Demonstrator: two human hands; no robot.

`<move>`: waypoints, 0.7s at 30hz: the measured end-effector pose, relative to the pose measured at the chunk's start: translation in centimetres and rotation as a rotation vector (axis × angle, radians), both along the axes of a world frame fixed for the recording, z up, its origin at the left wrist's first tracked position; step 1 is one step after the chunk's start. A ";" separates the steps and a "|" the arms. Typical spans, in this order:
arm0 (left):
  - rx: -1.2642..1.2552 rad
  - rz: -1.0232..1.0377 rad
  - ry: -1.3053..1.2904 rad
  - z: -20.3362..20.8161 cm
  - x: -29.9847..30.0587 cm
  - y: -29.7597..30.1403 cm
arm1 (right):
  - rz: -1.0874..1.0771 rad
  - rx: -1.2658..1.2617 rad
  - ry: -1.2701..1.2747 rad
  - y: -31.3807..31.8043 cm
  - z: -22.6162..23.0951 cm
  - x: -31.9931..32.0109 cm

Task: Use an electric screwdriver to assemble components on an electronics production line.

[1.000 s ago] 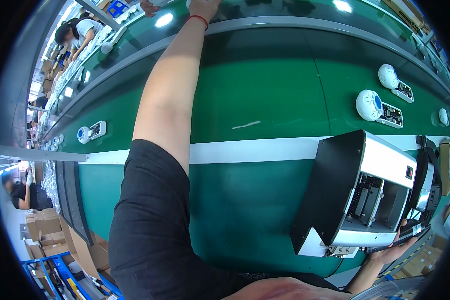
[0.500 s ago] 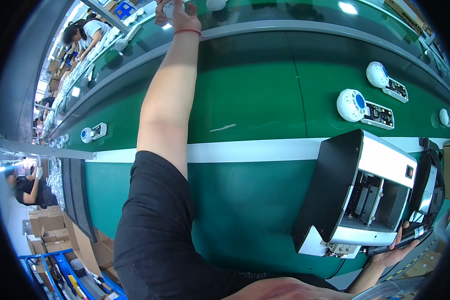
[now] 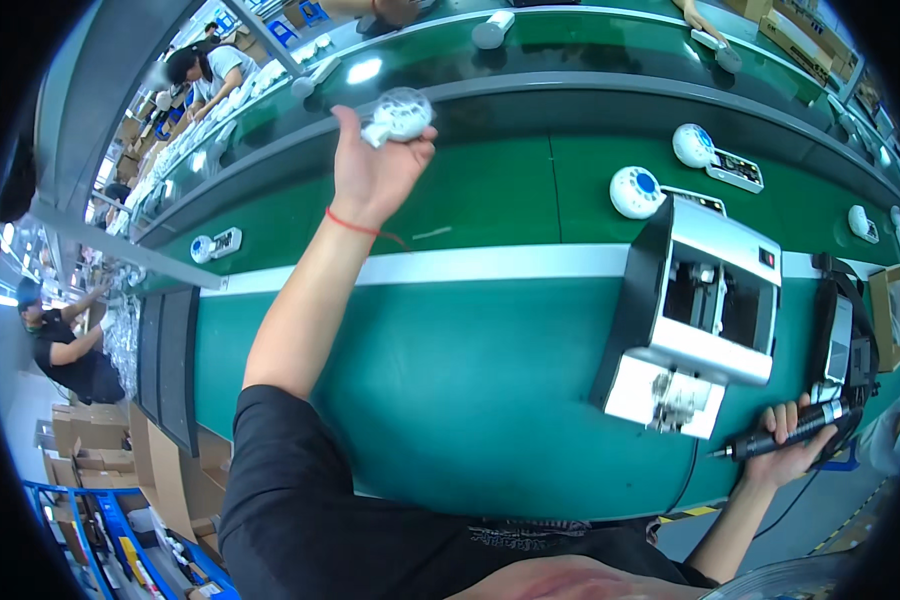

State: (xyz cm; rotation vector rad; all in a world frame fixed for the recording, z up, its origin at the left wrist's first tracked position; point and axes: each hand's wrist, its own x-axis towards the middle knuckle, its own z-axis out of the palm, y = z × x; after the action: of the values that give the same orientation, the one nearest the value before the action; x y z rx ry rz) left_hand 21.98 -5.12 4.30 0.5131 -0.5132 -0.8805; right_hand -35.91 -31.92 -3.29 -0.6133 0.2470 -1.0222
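Observation:
My left hand [image 3: 378,180], palm turned up, carries a white round plastic housing [image 3: 403,113] with dark holes in it, above the far side of the green belt. Its fingers are partly hidden behind the housing. At the lower right, my right hand [image 3: 785,455] is wrapped round a black electric screwdriver [image 3: 792,428], its bit pointing left. Just left of that bit stands a black and silver screw feeder [image 3: 715,290]. Beyond the feeder, two white domed units [image 3: 637,192] with blue centres and exposed circuit boards lie on the belt.
A smaller white unit [image 3: 216,245] lies at the belt's left. A raised conveyor with a grey rail [image 3: 570,82] runs along the back, where other people's hands reach in. A grey post [image 3: 130,240] slants in at left. A black device [image 3: 838,345] stands right of the feeder.
My left hand has drawn back from the raised conveyor towards me, bringing the white housing along. My right hand and the screwdriver now show more fully beside the feeder. The whole view has shifted.

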 end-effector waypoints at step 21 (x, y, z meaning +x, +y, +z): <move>0.217 -0.472 -0.188 -6.5 -23.5 6.8 | 0.232 -0.803 -0.041 12.8 16.6 6.3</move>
State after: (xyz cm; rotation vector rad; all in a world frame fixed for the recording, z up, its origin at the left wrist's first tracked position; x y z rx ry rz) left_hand -1.57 1.70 -2.16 0.6913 -0.7318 -1.3563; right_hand -29.56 -19.14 13.31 -1.3096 -0.2900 -0.8867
